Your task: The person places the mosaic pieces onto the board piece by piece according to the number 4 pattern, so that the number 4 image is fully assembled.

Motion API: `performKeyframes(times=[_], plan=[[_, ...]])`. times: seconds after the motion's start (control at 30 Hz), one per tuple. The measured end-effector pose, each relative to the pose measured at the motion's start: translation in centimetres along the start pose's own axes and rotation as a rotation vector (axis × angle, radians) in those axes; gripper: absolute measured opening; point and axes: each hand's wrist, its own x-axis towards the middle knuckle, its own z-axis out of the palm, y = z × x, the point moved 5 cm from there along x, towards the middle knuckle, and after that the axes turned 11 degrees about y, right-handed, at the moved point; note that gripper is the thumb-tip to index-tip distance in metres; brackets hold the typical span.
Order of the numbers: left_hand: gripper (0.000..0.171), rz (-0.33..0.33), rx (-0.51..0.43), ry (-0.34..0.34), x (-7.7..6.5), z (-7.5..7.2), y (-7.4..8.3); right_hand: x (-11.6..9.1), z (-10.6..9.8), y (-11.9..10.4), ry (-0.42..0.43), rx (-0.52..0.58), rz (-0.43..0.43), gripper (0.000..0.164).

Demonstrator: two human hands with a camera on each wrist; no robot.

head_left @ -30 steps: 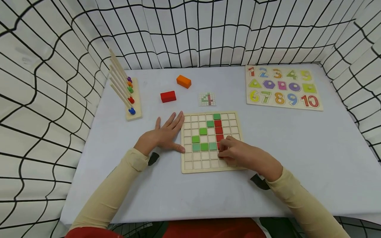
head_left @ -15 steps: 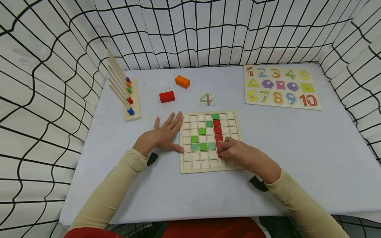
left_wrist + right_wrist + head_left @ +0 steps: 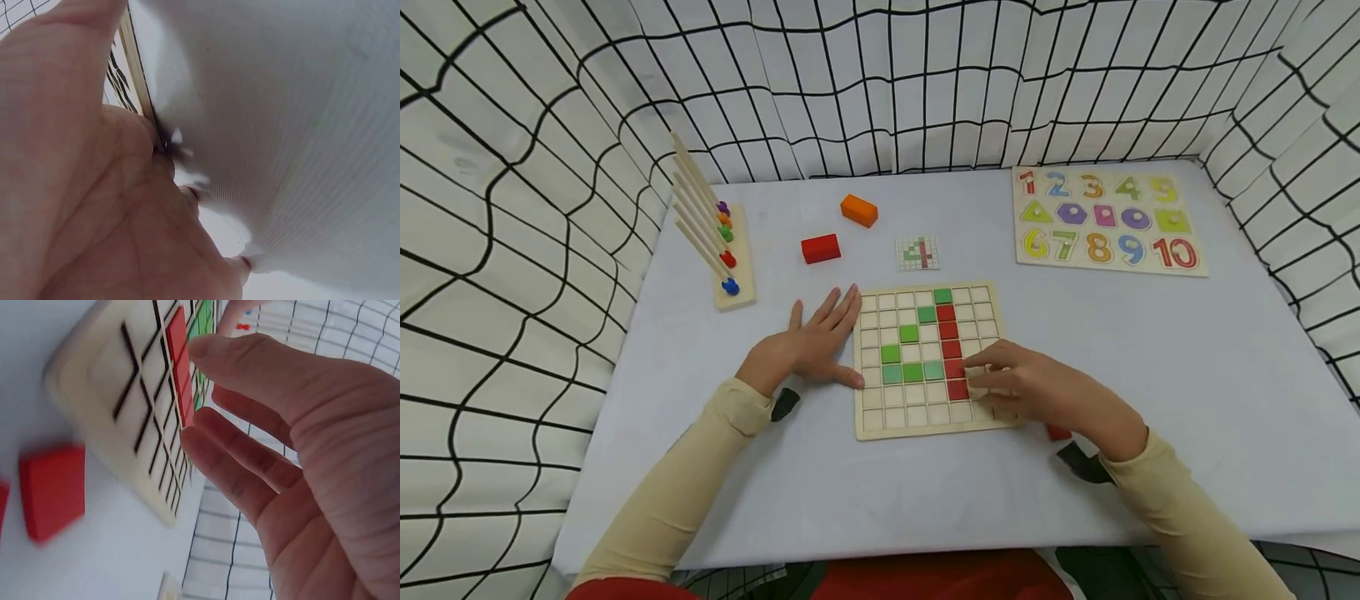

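A wooden grid board (image 3: 925, 432) lies before me, bearing a column of red tiles (image 3: 952, 348) and several green tiles (image 3: 912, 372) in a slanting line and a row. My left hand (image 3: 808, 346) is spread flat, its thumb and fingertips at the board's left edge; the left wrist view shows its palm (image 3: 131, 206) close by that edge. Just right of the lowest red tiles is my right hand (image 3: 1030, 383), its fingers parted and holding nothing. In the right wrist view its fingertips (image 3: 194, 437) hover right by the red column. A loose red tile (image 3: 53, 490) rests on the table beside the board.
Behind the board are a small pattern card (image 3: 917, 253), a red block (image 3: 821, 248) and an orange block (image 3: 859, 211). A peg stand (image 3: 741, 250) with coloured beads stands at left, a number puzzle (image 3: 1108, 221) at back right. Black netting (image 3: 895, 79) surrounds the table.
My right hand has let go of the lowest red tile and drawn back to the right, its fingers opening. That tile now shows fully in the column. The left hand stays put.
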Motion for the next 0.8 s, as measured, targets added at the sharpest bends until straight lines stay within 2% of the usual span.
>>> performKeyframes(times=[0.13,0.27,0.47,0.57,0.8], plan=[[0.139,0.000,-0.001,0.001,-0.1,-0.2,0.0,-1.4,-1.5,0.9,-0.025,-0.036,0.077,0.040],[0.139,0.003,0.004,0.002,-0.1,-0.2,0.1,-2.7,-2.2,1.4,-0.044,-0.042,0.138,0.042],[0.140,0.002,-0.007,0.003,0.1,0.0,-0.1,-4.0,-2.5,1.7,-0.095,-0.011,0.211,0.024],[0.140,0.003,-0.003,0.003,0.1,0.0,-0.1,-4.6,-2.4,1.9,-0.130,-0.007,0.258,0.020],[0.141,0.010,-0.012,0.002,-0.1,0.0,-0.1,-5.2,-1.8,1.8,-0.131,-0.065,0.254,0.021]])
